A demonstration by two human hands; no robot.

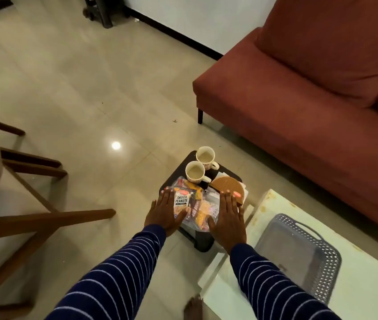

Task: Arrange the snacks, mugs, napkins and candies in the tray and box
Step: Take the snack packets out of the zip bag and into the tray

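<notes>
- A person in dark blue striped sleeves stands over a small dark stool (197, 239) on a tiled floor, seen from a head camera looking down.
- The left hand (163, 212) lies flat, fingers straight, on the left side of a heap of snack packets (196, 207); a pack labelled salted peanuts (181, 200) sits just beside its fingers.
- The right hand (227, 218) lies flat with straight fingers on the right side of the heap, its fingertips at a round brown box (228, 185). Neither hand grips anything.
- Two mugs (195, 170) stand upright at the far end of the stool, touching or almost so, just beyond the snacks.
- White napkins (223, 174) peek from behind the round box; candies cannot be picked out.
- A grey perforated tray (329, 257) waits on the white tabletop (368, 285) to the right, near the stool.
- Judgement: the hands seem about to gather the packets. Doing this well means squeezing the loose, slippery packs inward from both sides, lifting them together, and keeping clear of the mugs so they do not tip.
- A red sofa (310, 100) stands behind; a wooden chair (21, 204) is at left.
</notes>
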